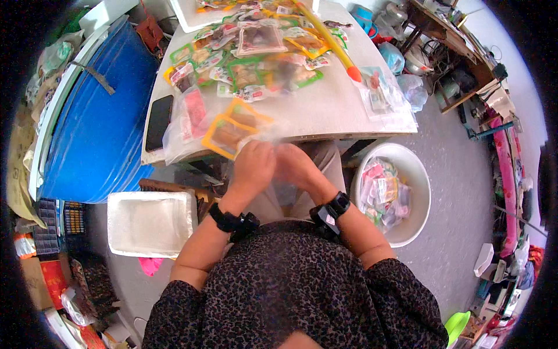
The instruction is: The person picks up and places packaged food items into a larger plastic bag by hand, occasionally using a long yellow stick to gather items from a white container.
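My left hand (256, 163) and my right hand (293, 162) meet at the table's front edge, fingers curled together. Between and below them is blurred, see-through film, apparently a clear plastic bag (284, 194), pinched by both hands; the fingertips are hidden. Just beyond my left hand, two yellow-edged food packets (231, 131) overlap at the table edge, with brown contents showing through. Left of these lies a clear bag holding a pink-red packet (195, 109). Farther back spreads a pile of sealed food packets (246, 72) with green, yellow and pink edges.
A phone (159, 123) lies at the left of the white table (314, 118). A yellow tube with an orange tip (335, 46) crosses the packets; clear bags (379, 94) lie right. A white bucket (425, 198) holds filled bags. A foam box (150, 224) and blue tub (98, 126) stand left.
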`<state>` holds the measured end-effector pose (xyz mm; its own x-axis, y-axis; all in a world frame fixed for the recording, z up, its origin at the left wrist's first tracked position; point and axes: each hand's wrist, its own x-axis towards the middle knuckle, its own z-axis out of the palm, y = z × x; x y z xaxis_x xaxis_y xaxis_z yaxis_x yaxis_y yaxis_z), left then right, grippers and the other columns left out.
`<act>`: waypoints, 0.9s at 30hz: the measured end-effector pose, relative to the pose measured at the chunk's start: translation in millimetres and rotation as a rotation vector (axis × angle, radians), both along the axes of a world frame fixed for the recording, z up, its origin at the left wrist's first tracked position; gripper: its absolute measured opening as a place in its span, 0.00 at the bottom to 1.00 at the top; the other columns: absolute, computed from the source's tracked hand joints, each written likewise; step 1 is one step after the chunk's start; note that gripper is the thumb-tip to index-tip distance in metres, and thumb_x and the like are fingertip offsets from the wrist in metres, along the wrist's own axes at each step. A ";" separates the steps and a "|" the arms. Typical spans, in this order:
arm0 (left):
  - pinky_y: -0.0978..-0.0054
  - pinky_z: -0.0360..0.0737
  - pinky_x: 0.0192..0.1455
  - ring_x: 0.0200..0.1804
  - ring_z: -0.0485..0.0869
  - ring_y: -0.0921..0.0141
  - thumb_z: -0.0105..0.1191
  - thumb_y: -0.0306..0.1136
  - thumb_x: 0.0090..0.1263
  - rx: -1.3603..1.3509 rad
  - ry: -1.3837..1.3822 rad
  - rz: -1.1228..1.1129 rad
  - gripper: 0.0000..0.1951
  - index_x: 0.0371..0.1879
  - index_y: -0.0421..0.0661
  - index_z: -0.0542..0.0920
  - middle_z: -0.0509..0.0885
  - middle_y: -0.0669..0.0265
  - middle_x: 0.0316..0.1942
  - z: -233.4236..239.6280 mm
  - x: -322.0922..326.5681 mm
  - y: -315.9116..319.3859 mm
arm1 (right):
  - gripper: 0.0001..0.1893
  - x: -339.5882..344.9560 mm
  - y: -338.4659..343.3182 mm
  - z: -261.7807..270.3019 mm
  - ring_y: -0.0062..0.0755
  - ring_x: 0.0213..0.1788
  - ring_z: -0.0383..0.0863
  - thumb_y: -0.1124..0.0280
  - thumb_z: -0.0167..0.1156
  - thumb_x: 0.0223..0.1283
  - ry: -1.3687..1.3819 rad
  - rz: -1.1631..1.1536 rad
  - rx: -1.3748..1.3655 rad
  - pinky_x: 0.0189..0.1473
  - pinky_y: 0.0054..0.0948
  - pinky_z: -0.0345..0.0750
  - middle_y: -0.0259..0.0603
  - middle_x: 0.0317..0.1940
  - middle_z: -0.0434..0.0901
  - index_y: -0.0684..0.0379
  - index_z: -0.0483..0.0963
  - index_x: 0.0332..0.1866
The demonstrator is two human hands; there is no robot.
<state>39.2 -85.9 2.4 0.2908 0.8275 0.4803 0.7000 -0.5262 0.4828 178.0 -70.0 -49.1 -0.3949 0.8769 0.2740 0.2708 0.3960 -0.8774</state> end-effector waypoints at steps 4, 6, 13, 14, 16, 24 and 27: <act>0.61 0.67 0.32 0.30 0.71 0.56 0.45 0.31 0.53 -0.028 0.069 -0.017 0.05 0.25 0.42 0.71 0.71 0.56 0.24 -6.8 -4.2 -1.9 | 0.08 -13.9 2.4 0.5 0.21 0.23 0.70 0.66 0.51 0.52 0.369 0.093 -0.099 0.22 0.21 0.67 0.35 0.24 0.71 0.60 0.67 0.30; 0.62 0.67 0.32 0.30 0.71 0.56 0.46 0.30 0.52 -0.033 0.072 -0.050 0.05 0.25 0.42 0.72 0.71 0.56 0.24 -6.4 -3.7 -4.3 | 0.07 -22.7 1.9 -2.6 0.20 0.21 0.68 0.67 0.51 0.51 0.530 -0.039 -0.241 0.20 0.21 0.65 0.35 0.22 0.70 0.60 0.68 0.29; 0.65 0.69 0.33 0.30 0.72 0.59 0.50 0.30 0.52 0.019 -0.117 -0.207 0.06 0.27 0.43 0.72 0.72 0.59 0.26 9.5 -3.8 -18.3 | 0.08 2.9 -9.8 58.5 0.18 0.24 0.67 0.66 0.52 0.50 0.410 -0.225 -0.615 0.26 0.20 0.66 0.30 0.19 0.67 0.60 0.68 0.28; 0.68 0.69 0.33 0.29 0.72 0.61 0.50 0.28 0.52 0.035 -0.126 -0.201 0.06 0.29 0.42 0.72 0.72 0.60 0.26 12.8 -5.8 -19.6 | 0.08 6.7 -13.9 73.1 0.19 0.23 0.68 0.67 0.50 0.51 0.416 -0.290 -0.619 0.26 0.18 0.66 0.31 0.20 0.69 0.61 0.69 0.28; 0.73 0.69 0.31 0.27 0.71 0.64 0.50 0.26 0.53 0.071 -0.183 -0.182 0.07 0.30 0.41 0.72 0.72 0.61 0.25 27.6 -11.2 -21.2 | 0.08 21.4 -19.0 98.2 0.17 0.23 0.68 0.67 0.50 0.51 0.445 -0.259 -0.587 0.26 0.17 0.66 0.31 0.21 0.70 0.61 0.69 0.29; 0.80 0.68 0.30 0.27 0.70 0.74 0.48 0.25 0.55 -0.201 -0.251 -0.110 0.06 0.31 0.40 0.72 0.72 0.64 0.24 4.6 -14.9 -18.3 | 0.05 124.8 -59.3 123.1 0.16 0.21 0.67 0.69 0.52 0.50 0.504 -0.282 -0.396 0.23 0.17 0.65 0.29 0.19 0.70 0.59 0.70 0.28; 0.80 0.69 0.31 0.27 0.71 0.75 0.49 0.27 0.56 -0.376 -0.242 -0.124 0.07 0.31 0.39 0.73 0.73 0.64 0.26 -27.3 -23.6 -11.6 | 0.05 176.1 -76.0 111.7 0.17 0.22 0.68 0.71 0.52 0.49 0.461 -0.441 -0.335 0.24 0.17 0.66 0.30 0.21 0.70 0.60 0.70 0.29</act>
